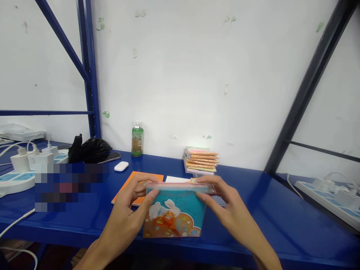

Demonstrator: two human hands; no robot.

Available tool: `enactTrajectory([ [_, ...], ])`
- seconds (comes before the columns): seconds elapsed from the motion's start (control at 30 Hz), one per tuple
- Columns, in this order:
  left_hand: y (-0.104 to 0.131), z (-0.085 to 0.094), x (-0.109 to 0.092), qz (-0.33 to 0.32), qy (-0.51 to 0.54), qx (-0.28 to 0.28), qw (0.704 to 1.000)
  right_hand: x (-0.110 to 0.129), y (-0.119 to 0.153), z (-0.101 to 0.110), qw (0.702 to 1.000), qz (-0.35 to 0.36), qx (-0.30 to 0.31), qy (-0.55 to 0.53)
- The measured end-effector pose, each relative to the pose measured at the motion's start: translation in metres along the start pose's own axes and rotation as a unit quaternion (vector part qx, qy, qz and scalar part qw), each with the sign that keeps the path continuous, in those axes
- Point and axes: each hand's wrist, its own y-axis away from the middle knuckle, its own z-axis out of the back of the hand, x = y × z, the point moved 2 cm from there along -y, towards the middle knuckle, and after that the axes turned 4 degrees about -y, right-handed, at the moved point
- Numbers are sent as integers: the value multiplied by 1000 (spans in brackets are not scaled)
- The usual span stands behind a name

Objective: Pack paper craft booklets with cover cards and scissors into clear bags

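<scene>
Held upright in front of me is a clear plastic packet point(177, 213) with a teal and orange card showing a white rabbit. An orange ribbon-like piece lies over the card's lower part. My left hand point(128, 210) pinches the packet's upper left edge between thumb and fingers. At the upper right edge, my right hand point(229, 202) grips it the same way, with clear film sticking out by its fingers. Behind the packet lie an orange booklet point(149, 176) and a white sheet or card point(176, 179), both partly hidden.
A stack of packets point(201, 160) stands near the wall. Left of it are a green-labelled bottle point(137, 138), a white earphone case point(121, 166), a phone point(112, 157) and a black plastic bag point(94, 149). Power strips point(17, 180) with chargers and cables lie at both sides.
</scene>
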Motion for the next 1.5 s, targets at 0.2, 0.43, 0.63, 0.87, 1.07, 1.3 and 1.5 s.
enactTrajectory([
  [0.2,-9,10,18,-37,-30,47,998,-21,-5,0,992,7,-17,-123],
  [0.43,-17,22,24,-112,-82,83,987,-21,0,7,990,44,-15,-135],
  [0.63,-9,19,15,-112,-88,94,985,-8,1,2,997,28,-48,-58],
  [0.87,-11,15,13,-77,-66,97,990,-17,-5,-9,979,-55,-50,-188],
  [1.07,-11,15,13,-60,-67,77,993,-13,-8,-8,997,-31,3,-64],
  [1.3,-9,5,7,29,0,77,997,-15,-11,-12,997,-27,-17,-67],
  [1.5,-19,-1,9,68,20,142,987,-17,-7,-8,995,-61,-15,-78],
])
